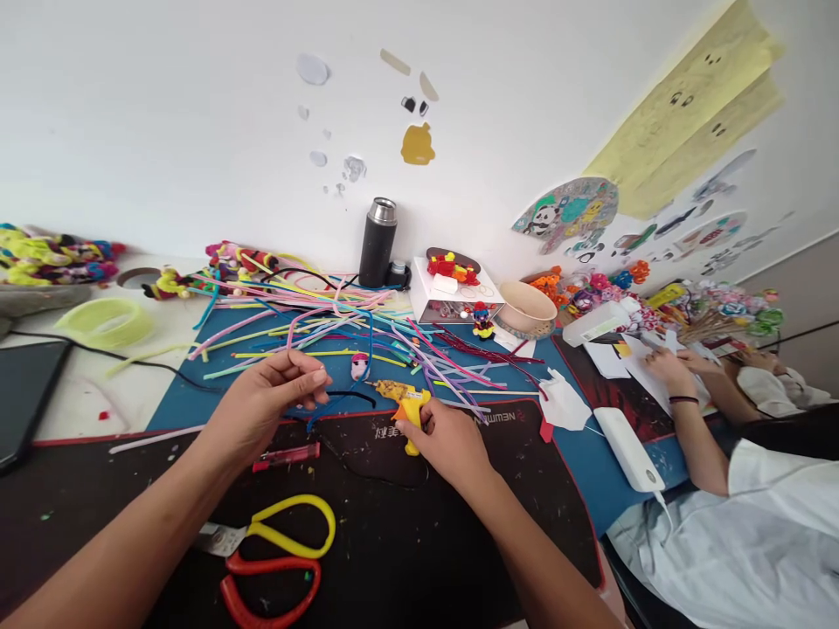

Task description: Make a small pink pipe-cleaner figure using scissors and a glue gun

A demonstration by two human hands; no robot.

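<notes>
My right hand (455,441) is wrapped round the handle of a yellow hot glue gun (412,404), whose nozzle points left. My left hand (279,389) is raised over the mat with thumb and forefinger pinched; whatever it holds is too small to make out. Just beyond the nozzle lies a small pink and white figure (360,366). A black pipe cleaner (354,395) curves between my left fingers and the glue gun. Scissors (288,533) with one yellow and one red handle lie on the black mat (393,542), near a red tool (287,455).
Many coloured pipe cleaners (315,319) cover the blue table behind my hands. A black thermos (378,243), a white box (426,297) and a beige bowl (526,306) stand by the wall. To the right are a white power bank (629,450) and another person's hands (672,371) with paper.
</notes>
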